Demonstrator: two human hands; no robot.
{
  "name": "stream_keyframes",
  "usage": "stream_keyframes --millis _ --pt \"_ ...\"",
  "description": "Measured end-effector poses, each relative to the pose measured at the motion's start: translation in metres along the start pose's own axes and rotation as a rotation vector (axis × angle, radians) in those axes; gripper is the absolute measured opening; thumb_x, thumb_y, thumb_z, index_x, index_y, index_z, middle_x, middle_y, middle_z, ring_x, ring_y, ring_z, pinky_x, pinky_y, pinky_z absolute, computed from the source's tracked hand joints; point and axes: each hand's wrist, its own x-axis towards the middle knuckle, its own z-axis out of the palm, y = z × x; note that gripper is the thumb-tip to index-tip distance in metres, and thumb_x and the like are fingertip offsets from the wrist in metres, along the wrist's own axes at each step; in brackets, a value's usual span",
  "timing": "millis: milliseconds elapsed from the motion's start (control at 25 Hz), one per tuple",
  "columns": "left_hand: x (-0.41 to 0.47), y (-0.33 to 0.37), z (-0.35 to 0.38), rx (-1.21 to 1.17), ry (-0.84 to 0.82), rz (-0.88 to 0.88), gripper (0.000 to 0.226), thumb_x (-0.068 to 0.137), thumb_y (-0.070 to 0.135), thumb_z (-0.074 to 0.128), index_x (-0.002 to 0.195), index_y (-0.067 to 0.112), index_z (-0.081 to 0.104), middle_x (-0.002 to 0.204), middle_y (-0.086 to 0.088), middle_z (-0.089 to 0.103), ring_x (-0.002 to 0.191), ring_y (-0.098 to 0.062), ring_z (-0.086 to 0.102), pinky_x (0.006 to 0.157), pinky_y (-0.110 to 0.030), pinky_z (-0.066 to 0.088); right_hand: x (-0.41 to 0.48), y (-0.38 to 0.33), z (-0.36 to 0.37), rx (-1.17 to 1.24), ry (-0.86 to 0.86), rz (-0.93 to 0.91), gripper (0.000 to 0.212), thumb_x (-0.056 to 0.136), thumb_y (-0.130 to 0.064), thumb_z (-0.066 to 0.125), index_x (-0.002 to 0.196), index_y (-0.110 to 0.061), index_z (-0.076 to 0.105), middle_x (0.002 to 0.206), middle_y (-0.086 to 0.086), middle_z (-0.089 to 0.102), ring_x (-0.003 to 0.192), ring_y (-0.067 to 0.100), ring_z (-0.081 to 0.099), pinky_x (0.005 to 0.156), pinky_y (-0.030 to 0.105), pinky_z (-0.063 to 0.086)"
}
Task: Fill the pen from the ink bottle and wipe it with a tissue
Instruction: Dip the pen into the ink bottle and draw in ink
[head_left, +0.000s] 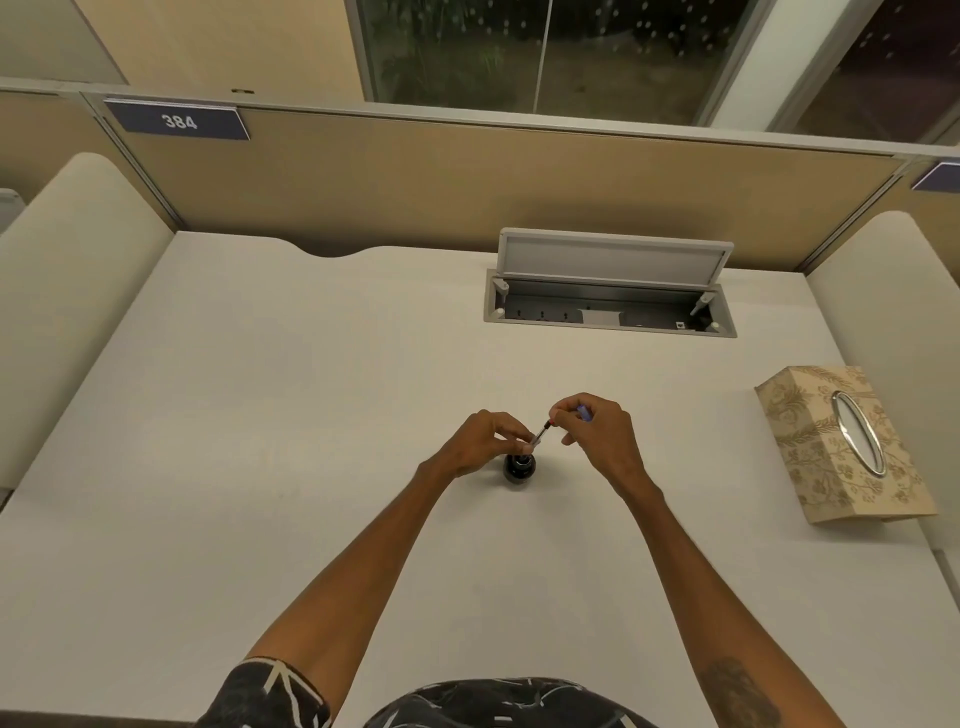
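A small dark ink bottle (519, 469) stands open on the white desk, just below my hands. The pen (540, 435), a thin clear tube with a dark end, slants from the bottle's mouth up to the right. My left hand (483, 441) pinches its lower part right above the bottle. My right hand (597, 434) grips the upper end with its fingertips; a small blue piece (584, 413) shows between its fingers. The pen's tip is hidden at the bottle's mouth.
A patterned beige tissue box (841, 447) sits at the desk's right side. An open socket well (610, 306) with its lid raised lies at the back of the desk (260, 415). Padded dividers stand left and right.
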Motion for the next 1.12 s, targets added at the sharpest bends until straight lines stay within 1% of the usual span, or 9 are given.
stream_keyframes --millis 200,320,440,640,800,960,1040,1120 --pt "-0.004 0.001 0.002 -0.004 0.015 0.014 0.017 0.084 0.017 0.076 0.100 0.012 0.080 0.107 -0.006 0.075 0.102 -0.019 0.067 0.091 -0.026 0.049 -0.006 -0.006 0.003 -0.076 -0.020 -0.033 0.007 0.083 -0.028 0.070 0.082 -0.022 0.073 0.082 -0.005 0.075 0.061 0.015 0.072 0.068 0.034 0.054" --pt "-0.005 0.001 0.001 0.004 0.034 0.008 0.018 0.084 0.017 0.076 0.099 0.010 0.080 0.107 -0.007 0.075 0.103 -0.019 0.067 0.092 -0.027 0.049 -0.008 -0.008 0.003 -0.121 -0.022 -0.040 0.008 0.084 -0.028 0.070 0.086 -0.021 0.073 0.082 -0.005 0.074 0.062 0.014 0.072 0.069 0.037 0.056" --pt "-0.006 0.000 0.001 0.017 0.053 0.009 0.017 0.083 0.018 0.077 0.097 0.008 0.080 0.106 -0.007 0.075 0.102 -0.017 0.066 0.090 -0.022 0.046 -0.009 -0.008 0.002 -0.189 -0.032 -0.044 0.008 0.085 -0.030 0.068 0.086 -0.023 0.073 0.083 -0.007 0.074 0.062 0.012 0.072 0.071 0.039 0.057" --pt "-0.006 0.001 0.003 0.013 0.061 0.031 0.016 0.081 0.013 0.078 0.096 0.005 0.079 0.105 -0.010 0.074 0.100 -0.017 0.066 0.091 -0.025 0.047 -0.008 -0.009 0.001 -0.289 -0.049 -0.054 0.008 0.085 -0.031 0.066 0.085 -0.026 0.073 0.081 -0.011 0.074 0.060 0.007 0.071 0.072 0.039 0.059" --pt "-0.005 0.001 0.004 0.025 0.060 0.059 0.016 0.082 0.010 0.078 0.097 0.003 0.079 0.107 -0.013 0.073 0.102 -0.024 0.066 0.093 -0.033 0.049 -0.006 -0.009 0.000 -0.343 -0.063 -0.067 0.009 0.087 -0.029 0.067 0.087 -0.024 0.074 0.083 -0.009 0.074 0.062 0.007 0.070 0.074 0.039 0.059" --pt "-0.004 0.001 0.004 0.047 0.049 0.067 0.016 0.082 0.009 0.077 0.097 0.003 0.080 0.107 -0.014 0.073 0.103 -0.024 0.065 0.093 -0.033 0.049 -0.002 -0.012 -0.004 -0.402 -0.121 -0.087 0.009 0.088 -0.026 0.068 0.093 -0.024 0.074 0.086 -0.006 0.074 0.067 0.008 0.071 0.076 0.037 0.058" --pt "-0.005 0.001 0.005 0.040 0.060 0.064 0.016 0.082 0.011 0.077 0.097 0.004 0.080 0.107 -0.013 0.073 0.102 -0.023 0.065 0.092 -0.032 0.049 -0.001 -0.015 -0.005 -0.437 -0.129 -0.066 0.008 0.086 -0.032 0.068 0.092 -0.028 0.073 0.085 -0.009 0.073 0.068 0.005 0.070 0.074 0.035 0.057" --pt "-0.005 0.001 0.004 0.032 0.069 0.061 0.016 0.082 0.012 0.077 0.096 0.005 0.080 0.107 -0.012 0.073 0.102 -0.023 0.065 0.093 -0.034 0.049 -0.002 -0.017 -0.005 -0.458 -0.088 -0.032 0.007 0.084 -0.038 0.067 0.084 -0.033 0.071 0.081 -0.014 0.072 0.064 0.001 0.068 0.069 0.031 0.053"
